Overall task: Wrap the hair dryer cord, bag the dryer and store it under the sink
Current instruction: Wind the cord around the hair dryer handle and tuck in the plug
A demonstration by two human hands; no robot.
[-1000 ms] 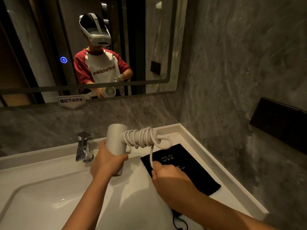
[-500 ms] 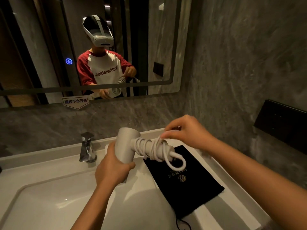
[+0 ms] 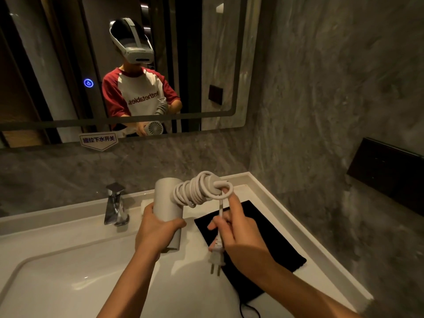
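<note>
You hold the dryer over the basin to finish the cord wrap

Your right hand [image 3: 231,232] pinches the white cord's tail, the two-pin plug [image 3: 216,258] dangling prongs-down, likely to tuck the end; your left hand [image 3: 158,230] is clamped round the pale grey cylindrical hair dryer [image 3: 166,203], steadying it above the white ceramic sink [image 3: 57,271]. Its barrel runs near upright, its handle, wound in white cord coils [image 3: 197,189], pointing right and away over the flat black fabric drawstring bag [image 3: 270,244] waiting on the counter

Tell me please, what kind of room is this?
Most likely a bathroom, perhaps in a hotel: a white sink with a chrome faucet, a wall mirror above it, and grey stone-look walls.
</note>
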